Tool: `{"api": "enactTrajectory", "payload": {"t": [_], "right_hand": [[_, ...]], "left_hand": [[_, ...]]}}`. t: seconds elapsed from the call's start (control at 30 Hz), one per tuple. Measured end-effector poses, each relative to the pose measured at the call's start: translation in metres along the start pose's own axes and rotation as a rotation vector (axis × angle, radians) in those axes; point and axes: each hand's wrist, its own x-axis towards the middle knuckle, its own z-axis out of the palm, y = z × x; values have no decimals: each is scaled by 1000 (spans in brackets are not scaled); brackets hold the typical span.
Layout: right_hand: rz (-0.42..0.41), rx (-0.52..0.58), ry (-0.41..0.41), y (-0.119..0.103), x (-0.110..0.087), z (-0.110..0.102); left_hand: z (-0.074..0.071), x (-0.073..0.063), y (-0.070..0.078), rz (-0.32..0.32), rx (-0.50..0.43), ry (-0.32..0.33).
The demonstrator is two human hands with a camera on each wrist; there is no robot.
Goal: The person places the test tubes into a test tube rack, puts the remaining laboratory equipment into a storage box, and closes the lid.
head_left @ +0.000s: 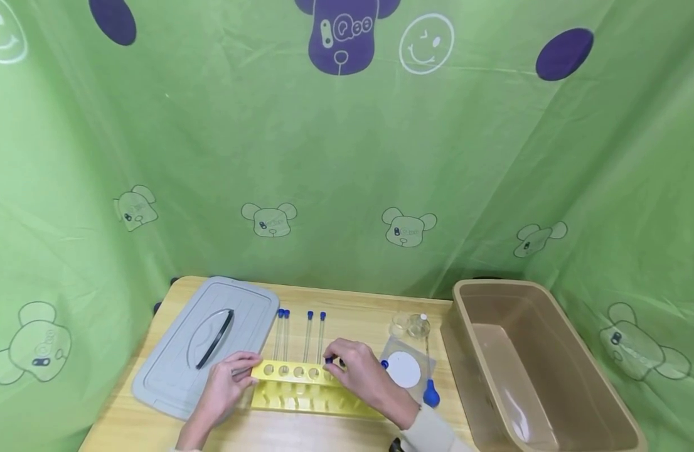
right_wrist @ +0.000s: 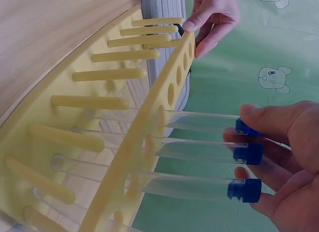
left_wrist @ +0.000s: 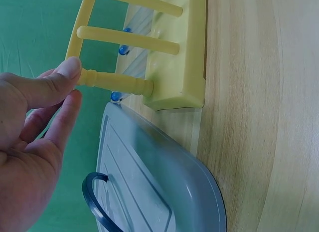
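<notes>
A yellow test tube rack point(head_left: 302, 405) stands on the wooden table between both hands. My left hand point(head_left: 225, 384) pinches the left end of its upper bar between thumb and fingers, plainly so in the left wrist view. My right hand point(head_left: 363, 373) holds a clear test tube point(right_wrist: 202, 120) by its blue cap point(right_wrist: 247, 127), the tube passing through a hole of the rack. Beside it, two more capped test tubes point(right_wrist: 199, 151) stand in neighbouring holes, close to the fingers. Behind the rack, several blue-capped test tubes point(head_left: 309, 336) lie on the table.
Left of the rack lies a grey lid point(head_left: 242, 326) with a black handle point(head_left: 216, 339). To the right are a white paper disc point(head_left: 404, 369), a dropper with a blue bulb point(head_left: 431, 395), small glassware point(head_left: 418, 326) and a deep brown bin point(head_left: 502, 302). Green curtains point(head_left: 347, 150) surround the table.
</notes>
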Motion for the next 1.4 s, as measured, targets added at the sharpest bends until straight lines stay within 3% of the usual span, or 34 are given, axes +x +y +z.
{"api": "enactTrajectory", "payload": {"t": [0.27, 0.47, 0.7, 0.93, 1.17, 1.4], "right_hand": [[27, 56, -56, -4, 0, -10], [22, 64, -37, -6, 8, -35], [27, 10, 15, 2, 42, -70], [-15, -27, 11, 18, 80, -80], [85, -56, -125, 43, 113, -66], [240, -72, -357, 82, 131, -37]], "left_hand": [[-2, 1, 2, -39, -10, -7], [-2, 3, 4, -65, -14, -29], [-1, 5, 9, -72, 19, -46], [-2, 5, 19, -65, 80, -65], [-2, 11, 21, -57, 182, -81], [-2, 10, 20, -59, 196, -109]]}}
